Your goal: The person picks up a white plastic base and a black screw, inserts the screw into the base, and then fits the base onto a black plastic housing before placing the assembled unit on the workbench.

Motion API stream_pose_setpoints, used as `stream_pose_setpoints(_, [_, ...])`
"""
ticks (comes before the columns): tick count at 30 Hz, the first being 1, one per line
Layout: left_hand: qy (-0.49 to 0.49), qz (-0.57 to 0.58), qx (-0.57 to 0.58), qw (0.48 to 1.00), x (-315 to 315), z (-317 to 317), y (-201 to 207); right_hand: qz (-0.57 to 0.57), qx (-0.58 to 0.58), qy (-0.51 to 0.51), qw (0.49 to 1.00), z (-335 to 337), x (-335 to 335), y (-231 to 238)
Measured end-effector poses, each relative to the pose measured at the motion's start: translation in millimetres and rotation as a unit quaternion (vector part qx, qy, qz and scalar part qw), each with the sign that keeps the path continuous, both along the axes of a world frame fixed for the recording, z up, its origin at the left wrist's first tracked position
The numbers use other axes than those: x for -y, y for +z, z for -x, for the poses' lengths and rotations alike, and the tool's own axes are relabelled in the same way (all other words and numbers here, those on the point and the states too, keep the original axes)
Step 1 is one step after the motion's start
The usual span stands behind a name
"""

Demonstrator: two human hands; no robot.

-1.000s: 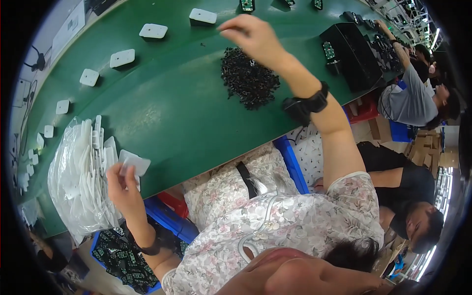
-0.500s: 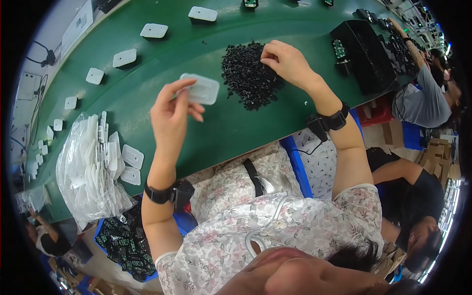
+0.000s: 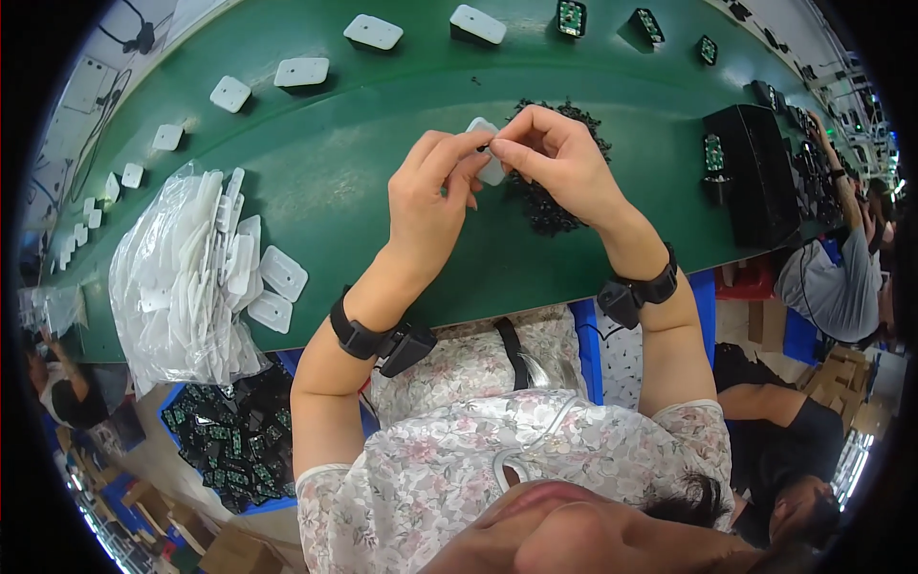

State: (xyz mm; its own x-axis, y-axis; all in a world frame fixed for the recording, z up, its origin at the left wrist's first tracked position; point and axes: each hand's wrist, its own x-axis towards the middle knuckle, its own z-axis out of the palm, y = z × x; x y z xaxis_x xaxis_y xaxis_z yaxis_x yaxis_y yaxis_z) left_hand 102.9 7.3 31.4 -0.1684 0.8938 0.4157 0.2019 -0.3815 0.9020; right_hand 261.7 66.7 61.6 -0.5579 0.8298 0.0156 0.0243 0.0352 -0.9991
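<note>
White plastic cover (image 3: 490, 161) sits pinched between left hand (image 3: 435, 206) and right hand (image 3: 564, 163) above the green table (image 3: 335, 191), fingertips clamped on its edges, black small parts (image 3: 550, 206) heaped at five o'clock; fitting one part seemingly underway, needing steady alignment.

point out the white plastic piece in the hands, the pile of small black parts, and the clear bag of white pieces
white plastic piece (image 3: 491, 170), head view, lower edge showing between the fingers
pile of small black parts (image 3: 547, 212), head view, part below the right hand
clear bag of white pieces (image 3: 172, 277), head view, middle
</note>
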Motion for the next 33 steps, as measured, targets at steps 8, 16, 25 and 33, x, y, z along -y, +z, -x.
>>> stream_pose_setpoints(8, [0.051,-0.056,-0.138,0.987,-4.2,11.6,-14.5,-0.082,0.087,-0.026,0.992,9.1,4.4,0.3])
stream_pose_setpoints(16, [-0.062,0.126,0.284,0.948,-1.5,4.0,-2.9,-0.16,0.108,-0.083,0.978,9.7,9.5,-13.6])
stream_pose_setpoints(25, [-0.068,0.11,0.232,0.964,2.0,8.1,-9.3,-0.141,0.09,-0.086,0.982,17.9,9.1,-21.2])
stream_pose_setpoints(33, [-0.078,0.096,0.208,0.97,3.5,15.7,-5.3,-0.379,0.136,-0.146,0.904,14.5,12.5,-9.0])
